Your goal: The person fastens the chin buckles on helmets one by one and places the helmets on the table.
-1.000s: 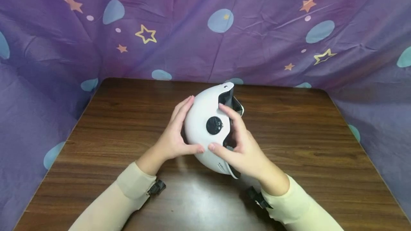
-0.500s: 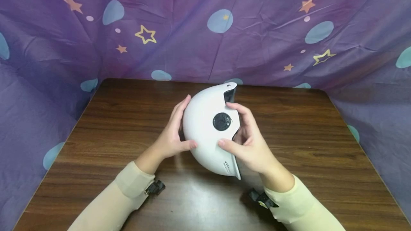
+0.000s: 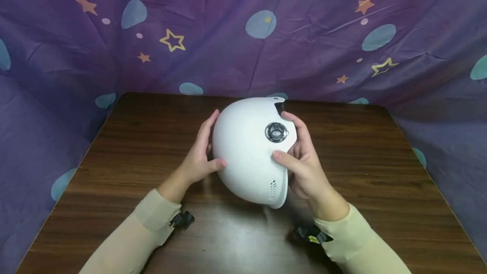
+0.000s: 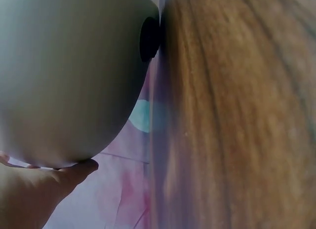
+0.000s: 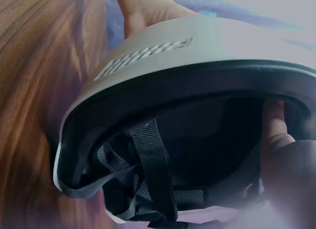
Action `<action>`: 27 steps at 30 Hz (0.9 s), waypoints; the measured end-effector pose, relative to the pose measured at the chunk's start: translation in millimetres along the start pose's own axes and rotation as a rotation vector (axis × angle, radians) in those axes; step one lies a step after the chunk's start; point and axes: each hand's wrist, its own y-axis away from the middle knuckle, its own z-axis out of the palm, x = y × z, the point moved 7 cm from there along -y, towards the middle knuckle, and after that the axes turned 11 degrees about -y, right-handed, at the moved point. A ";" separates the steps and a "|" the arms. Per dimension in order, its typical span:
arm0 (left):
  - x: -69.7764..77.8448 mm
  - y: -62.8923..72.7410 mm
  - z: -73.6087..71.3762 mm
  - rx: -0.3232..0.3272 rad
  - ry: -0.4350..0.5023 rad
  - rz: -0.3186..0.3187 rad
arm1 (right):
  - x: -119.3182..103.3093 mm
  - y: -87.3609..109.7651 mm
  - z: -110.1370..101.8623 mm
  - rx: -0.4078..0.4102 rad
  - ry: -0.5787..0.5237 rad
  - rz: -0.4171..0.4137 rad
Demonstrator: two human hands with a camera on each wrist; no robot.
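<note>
A white helmet (image 3: 247, 151) lies tilted on its side between both hands, its crown facing left and its opening facing right. A round black disc (image 3: 277, 132) sits on the shell's side. My left hand (image 3: 195, 162) cups the crown, thumb on the near side and fingers reaching behind. My right hand (image 3: 308, 164) grips the rim by the disc, with the thumb outside on the shell. Some of its fingers (image 5: 274, 123) reach into the helmet in the right wrist view, where a dark lining and black chin straps (image 5: 154, 160) show. The left wrist view shows mostly smooth shell (image 4: 64, 81).
The helmet is over a dark wood-grain table (image 3: 133, 147). Behind it hangs a purple cloth (image 3: 213, 24) with stars and blue ovals, which also runs down both sides. Black wrist devices (image 3: 181, 220) are strapped at the sleeve cuffs.
The helmet has turned in the hands, so more of its outer shell faces the camera and its opening faces away. The disc and right hand have shifted right; the left hand moved slightly left.
</note>
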 end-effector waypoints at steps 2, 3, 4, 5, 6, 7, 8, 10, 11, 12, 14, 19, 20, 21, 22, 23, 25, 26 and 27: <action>-0.9 -0.3 -0.9 0.006 0.001 0.001 | 0.5 -0.4 -0.9 0.001 -0.012 0.007; -1.1 -0.5 -1.3 0.009 0.003 0.005 | 0.9 -0.5 -1.5 0.003 -0.019 0.011; -1.2 -0.8 -1.9 0.013 0.003 0.007 | 1.5 -0.6 -2.2 0.006 -0.029 0.016; -1.4 -1.1 -2.6 0.019 0.002 0.012 | 2.1 -0.8 -2.9 0.011 -0.042 0.021; -1.4 -1.4 -3.5 0.027 -0.003 0.018 | 2.9 -1.1 -4.0 0.018 -0.059 0.025; -1.7 -1.7 -4.5 0.036 -0.007 0.024 | 3.6 -1.4 -5.1 0.025 -0.080 0.029; -1.6 -1.9 -5.4 0.044 -0.013 0.028 | 4.5 -1.8 -6.5 0.036 -0.103 0.033; -2.9 -2.2 -7.5 0.059 -0.023 0.032 | 6.4 -2.9 -9.6 0.056 -0.158 0.042; -3.4 -2.2 -8.5 0.065 -0.022 0.035 | 7.5 -3.6 -11.3 0.066 -0.184 0.045; -4.0 -2.1 -9.4 0.068 -0.018 0.033 | 8.5 -4.2 -12.9 0.075 -0.210 0.050; -6.1 -1.8 -11.0 0.069 0.004 0.022 | 10.1 -5.7 -16.1 0.090 -0.246 0.060; -13.3 -1.8 -14.1 0.055 0.090 -0.017 | 8.6 -8.1 -20.6 0.091 -0.176 0.138; -14.4 -1.9 -14.3 0.052 0.102 -0.021 | 7.4 -8.1 -21.3 0.091 -0.126 0.169; -15.3 -2.0 -14.5 0.049 0.110 -0.024 | 5.8 -7.9 -21.9 0.092 -0.058 0.203; -15.8 -2.0 -14.7 0.047 0.115 -0.025 | 3.8 -7.2 -22.6 0.093 0.028 0.239; -16.1 -2.0 -14.8 0.044 0.120 -0.025 | 0.9 -6.7 -23.8 0.091 0.146 0.263; -15.9 -2.2 -14.4 0.037 0.128 -0.020 | -7.6 -4.6 -25.8 0.085 0.453 0.278; -15.6 -2.4 -14.4 0.036 0.126 -0.019 | -13.1 -3.1 -26.5 0.086 0.637 0.268; -15.5 -2.4 -14.4 0.034 0.123 -0.018 | -18.8 -1.8 -26.7 0.090 0.825 0.242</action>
